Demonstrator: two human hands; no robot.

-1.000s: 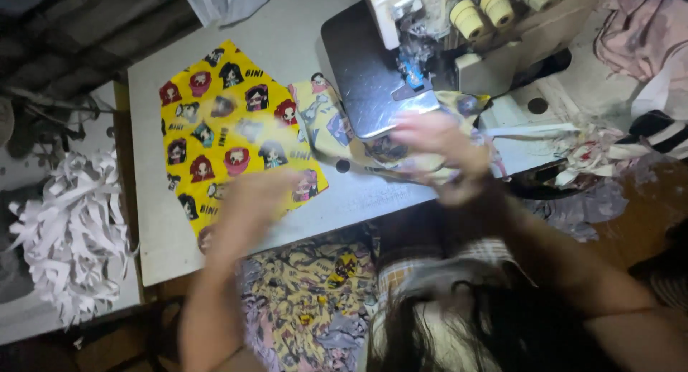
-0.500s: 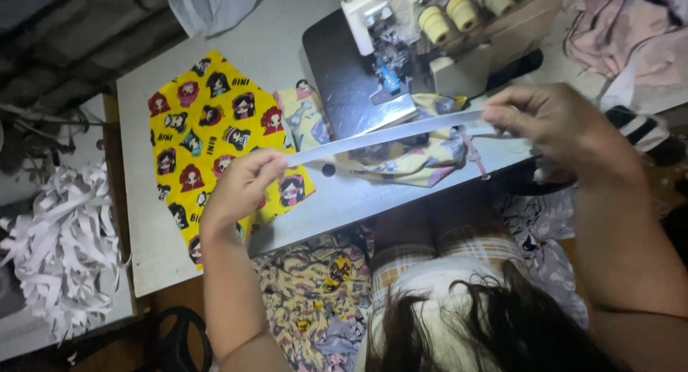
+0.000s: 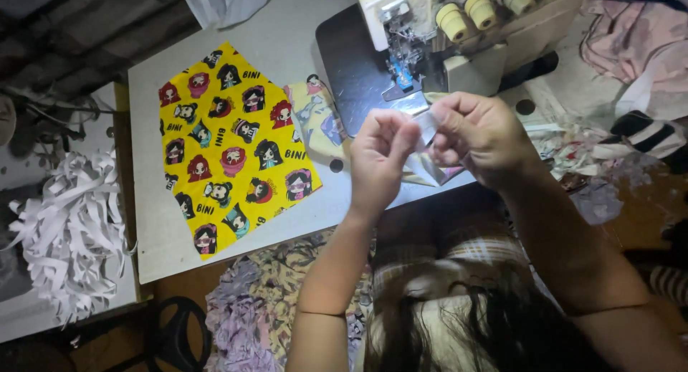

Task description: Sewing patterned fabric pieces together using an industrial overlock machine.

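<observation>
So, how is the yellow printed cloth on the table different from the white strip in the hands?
The yellow printed cloth lies flat and spread out on the table, untouched; the white strip is held above the table edge, pinched between the left hand and the right hand. The cloth is wide and covered with cartoon figures; the strip is narrow and plain. Both look like soft sewing material.

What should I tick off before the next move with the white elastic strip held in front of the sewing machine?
1. Both hands on the short white elastic strip: ok, left hand and right hand pinch it together.
2. Strip lifted off the grey table: ok.
3. Strip ends aligned: cannot tell, fingers cover them.
4. Presser foot area of the white sewing machine free: cannot tell, too small.
5. Yellow cartoon-print fabric piece lying flat, apart from the hands: ok.
</observation>
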